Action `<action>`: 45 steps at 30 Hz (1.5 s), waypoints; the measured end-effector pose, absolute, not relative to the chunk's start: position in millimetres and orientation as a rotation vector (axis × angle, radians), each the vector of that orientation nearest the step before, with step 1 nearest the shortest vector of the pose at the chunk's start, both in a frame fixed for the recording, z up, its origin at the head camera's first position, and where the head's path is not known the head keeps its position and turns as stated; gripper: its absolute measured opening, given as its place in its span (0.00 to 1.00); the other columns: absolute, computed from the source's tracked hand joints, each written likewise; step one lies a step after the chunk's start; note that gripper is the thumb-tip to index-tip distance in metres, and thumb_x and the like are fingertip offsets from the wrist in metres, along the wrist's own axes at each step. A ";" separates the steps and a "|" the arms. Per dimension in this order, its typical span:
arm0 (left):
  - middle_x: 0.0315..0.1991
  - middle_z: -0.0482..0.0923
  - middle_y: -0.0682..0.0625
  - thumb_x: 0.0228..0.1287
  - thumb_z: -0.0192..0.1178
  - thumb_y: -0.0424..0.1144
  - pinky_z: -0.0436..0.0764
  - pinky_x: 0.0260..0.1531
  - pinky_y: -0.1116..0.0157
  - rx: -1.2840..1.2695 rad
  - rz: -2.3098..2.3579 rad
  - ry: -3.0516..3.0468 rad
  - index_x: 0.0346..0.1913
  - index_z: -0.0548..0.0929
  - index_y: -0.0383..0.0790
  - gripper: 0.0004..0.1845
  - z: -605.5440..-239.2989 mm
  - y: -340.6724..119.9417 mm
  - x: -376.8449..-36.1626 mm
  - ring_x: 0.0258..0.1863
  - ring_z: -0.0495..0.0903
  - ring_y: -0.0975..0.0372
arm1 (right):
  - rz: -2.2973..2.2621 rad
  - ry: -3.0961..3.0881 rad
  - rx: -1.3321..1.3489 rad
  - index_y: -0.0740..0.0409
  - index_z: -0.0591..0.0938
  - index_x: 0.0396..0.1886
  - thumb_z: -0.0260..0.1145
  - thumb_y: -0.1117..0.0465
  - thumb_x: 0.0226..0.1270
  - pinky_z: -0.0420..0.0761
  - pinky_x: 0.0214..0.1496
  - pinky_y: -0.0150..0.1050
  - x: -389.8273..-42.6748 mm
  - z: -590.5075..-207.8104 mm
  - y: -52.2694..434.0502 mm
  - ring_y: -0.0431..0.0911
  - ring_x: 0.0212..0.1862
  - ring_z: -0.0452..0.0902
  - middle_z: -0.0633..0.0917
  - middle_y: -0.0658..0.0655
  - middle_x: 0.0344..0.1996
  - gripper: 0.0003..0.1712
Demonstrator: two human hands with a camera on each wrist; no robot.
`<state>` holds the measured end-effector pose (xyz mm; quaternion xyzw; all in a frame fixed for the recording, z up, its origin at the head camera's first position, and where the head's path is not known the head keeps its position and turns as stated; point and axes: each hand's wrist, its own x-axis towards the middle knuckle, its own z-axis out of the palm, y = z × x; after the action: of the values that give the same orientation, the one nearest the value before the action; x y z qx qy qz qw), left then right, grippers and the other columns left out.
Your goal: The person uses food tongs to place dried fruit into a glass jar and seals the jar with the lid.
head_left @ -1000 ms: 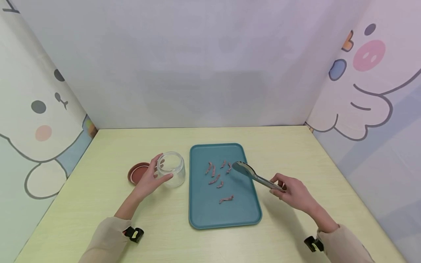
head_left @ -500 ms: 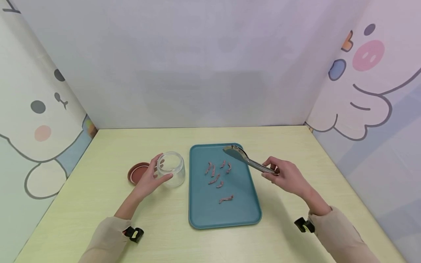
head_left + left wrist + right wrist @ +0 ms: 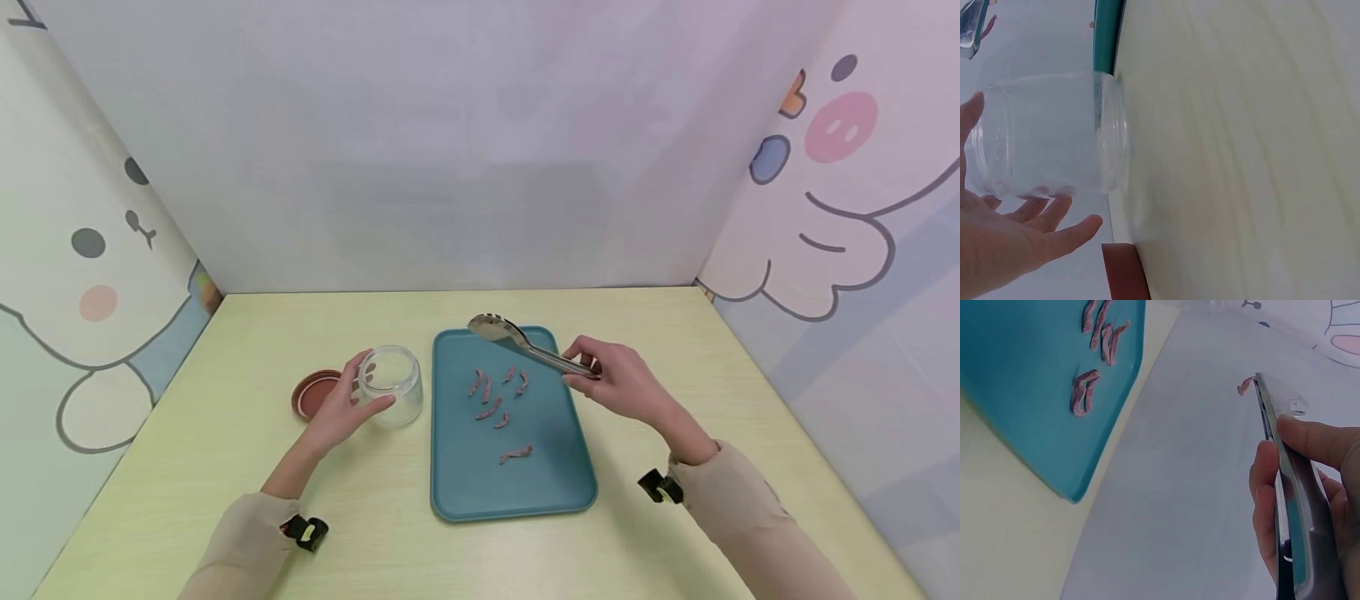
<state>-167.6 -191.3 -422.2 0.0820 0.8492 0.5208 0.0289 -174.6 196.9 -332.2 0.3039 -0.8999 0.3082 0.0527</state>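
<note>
Metal tongs (image 3: 551, 358), pinched in the right grip (image 3: 622, 381).

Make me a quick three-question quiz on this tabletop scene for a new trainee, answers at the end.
1. Multiple choice: what curves around the side of the clear jar? A, both hands; B, the left hand only; C, neither.
2. True or false: the reddish lid lies on the table, off the jar.
3. Short answer: what shows at the tip of the metal tongs?

Key: 1. B. 2. True. 3. A pink strip.
</note>
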 end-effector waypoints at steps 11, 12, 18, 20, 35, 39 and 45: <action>0.62 0.53 0.36 0.52 0.62 0.50 0.58 0.52 0.44 0.251 1.601 2.625 0.67 0.47 0.45 0.45 -421.6 -191.5 -167.6 0.59 0.55 0.41 | 0.924 -2.677 1.057 0.56 0.76 0.35 0.66 0.63 0.53 0.65 0.18 0.33 -178.6 -335.5 168.6 0.37 0.17 0.62 0.70 0.45 0.19 0.10; 0.63 0.53 0.36 0.52 0.63 0.50 0.58 0.52 0.44 0.248 1.603 2.623 0.67 0.47 0.46 0.45 -421.6 -191.5 -167.5 0.59 0.55 0.41 | 0.925 -2.675 1.066 0.56 0.76 0.35 0.67 0.63 0.53 0.65 0.19 0.34 -178.5 -335.9 165.9 0.37 0.17 0.61 0.70 0.45 0.19 0.10; 0.62 0.53 0.35 0.53 0.62 0.48 0.58 0.52 0.43 0.257 1.593 2.626 0.67 0.46 0.44 0.45 -420.5 -191.0 -166.3 0.58 0.55 0.40 | 0.923 -2.690 1.089 0.56 0.76 0.36 0.66 0.63 0.53 0.65 0.19 0.34 -178.4 -336.9 150.4 0.37 0.16 0.61 0.70 0.45 0.19 0.10; 0.62 0.52 0.34 0.53 0.62 0.48 0.58 0.52 0.43 0.259 1.595 2.625 0.67 0.46 0.44 0.44 -420.7 -191.1 -166.1 0.58 0.55 0.40 | 0.918 -2.689 1.103 0.56 0.76 0.36 0.66 0.63 0.54 0.65 0.18 0.33 -178.5 -337.1 145.5 0.36 0.16 0.61 0.71 0.45 0.19 0.10; 0.63 0.52 0.35 0.53 0.62 0.49 0.57 0.53 0.43 0.254 1.588 2.609 0.67 0.45 0.45 0.45 -423.2 -192.6 -167.7 0.59 0.54 0.41 | 0.899 -2.651 1.205 0.54 0.77 0.37 0.65 0.60 0.55 0.61 0.17 0.31 -183.1 -345.3 111.3 0.36 0.15 0.59 0.71 0.44 0.18 0.10; 0.62 0.53 0.33 0.54 0.61 0.47 0.56 0.53 0.43 0.251 1.588 2.603 0.67 0.45 0.43 0.45 -418.5 -191.0 -165.7 0.59 0.54 0.40 | 0.906 -2.658 1.212 0.54 0.77 0.37 0.65 0.59 0.56 0.60 0.16 0.30 -184.5 -347.5 103.7 0.35 0.14 0.59 0.71 0.44 0.18 0.09; 0.62 0.50 0.31 0.56 0.61 0.42 0.55 0.53 0.43 0.234 1.581 2.578 0.67 0.43 0.39 0.44 -410.9 -188.7 -163.3 0.59 0.52 0.38 | 0.912 -2.671 1.211 0.53 0.76 0.37 0.64 0.60 0.57 0.61 0.16 0.30 -186.7 -349.9 94.6 0.35 0.14 0.60 0.72 0.44 0.18 0.08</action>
<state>-163.3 -188.7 -410.9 0.0770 0.8487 0.5203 0.0543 -186.7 94.6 -349.9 0.3940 -0.8691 0.2968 0.0352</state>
